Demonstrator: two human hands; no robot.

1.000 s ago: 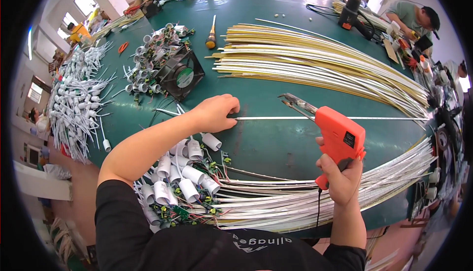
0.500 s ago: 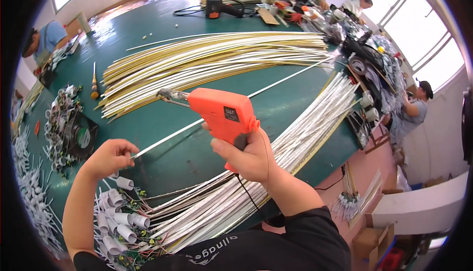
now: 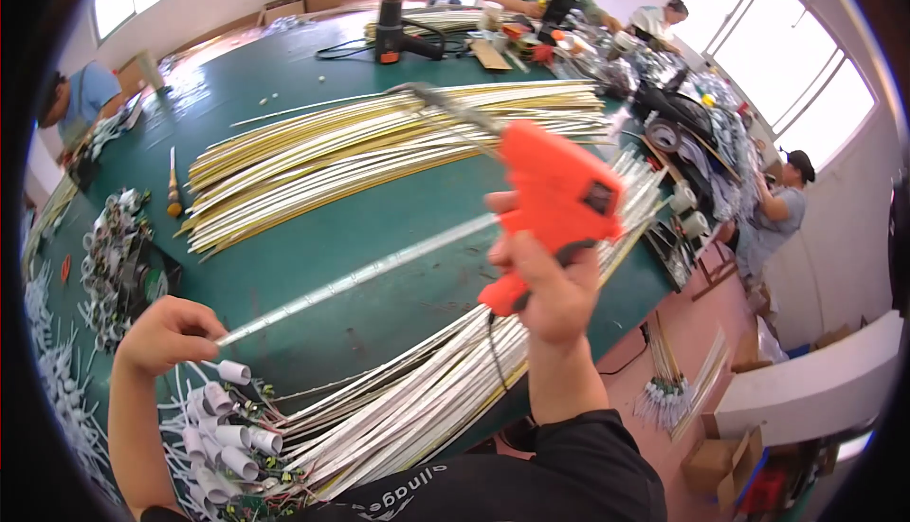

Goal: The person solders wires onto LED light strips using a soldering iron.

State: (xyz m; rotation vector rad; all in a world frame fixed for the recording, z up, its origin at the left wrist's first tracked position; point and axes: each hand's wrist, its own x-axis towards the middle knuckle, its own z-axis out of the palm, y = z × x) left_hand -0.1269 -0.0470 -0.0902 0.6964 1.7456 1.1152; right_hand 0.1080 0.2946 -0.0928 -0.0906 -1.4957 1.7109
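Observation:
My left hand [image 3: 171,334] pinches the near-left end of a thin white LED strip [image 3: 355,278], which slants across the green table, its face with small marks turned up. My right hand [image 3: 553,285] is wrapped round the handle of an orange soldering gun [image 3: 559,185], held raised above the table. The gun's metal tip points to the far left over a spread of white and yellow strips [image 3: 398,138]. Toward its right end the strip passes behind my right hand; whether those fingers touch it is hidden. Below, a bundle of white strips [image 3: 427,370] ends in white cylinders with small circuit boards [image 3: 232,437].
At the left are a screwdriver [image 3: 173,185] and a heap of wired parts [image 3: 114,256]. A black heat gun [image 3: 391,29] stands at the far edge. Clutter and tape rolls [image 3: 664,135] crowd the right side. Several other people sit around the table.
My right hand has swung the soldering gun right, its tip now farther off. My left hand has shifted slightly left and nearer, still pinching the strip, which has turned its marked face up.

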